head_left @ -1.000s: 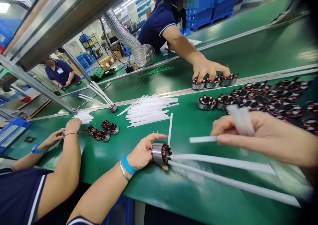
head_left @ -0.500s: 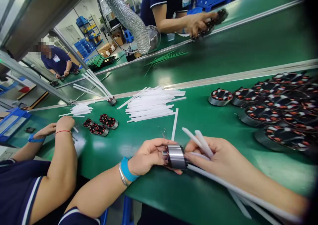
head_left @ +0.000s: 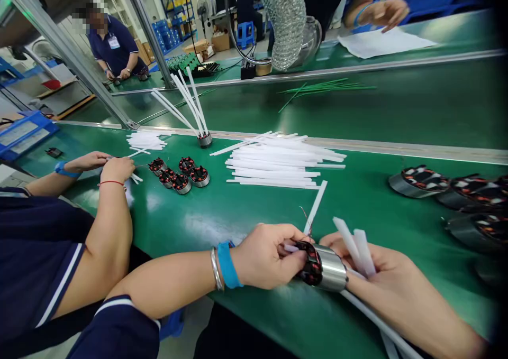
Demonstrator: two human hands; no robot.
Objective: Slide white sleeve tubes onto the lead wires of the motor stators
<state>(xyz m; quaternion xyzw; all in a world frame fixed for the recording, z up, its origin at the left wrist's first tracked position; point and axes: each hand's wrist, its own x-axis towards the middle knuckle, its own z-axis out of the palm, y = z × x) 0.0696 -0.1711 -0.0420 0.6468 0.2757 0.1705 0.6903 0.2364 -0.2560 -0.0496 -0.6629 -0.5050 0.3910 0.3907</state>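
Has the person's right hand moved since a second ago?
Yes. Against the lone strip on the mat, the right hand, gripping white strips, has come leftward up to the stator in the left hand.

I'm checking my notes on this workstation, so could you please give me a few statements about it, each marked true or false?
1. The left hand grips a metal stator with wound coils. True.
2. The right hand is empty. False: it holds white strips.
3. A loose pile of strips lies on the green table beyond both hands. True.
4. The small stators by the co-worker's hand are stacked in a tower. False: they sit side by side on the table.
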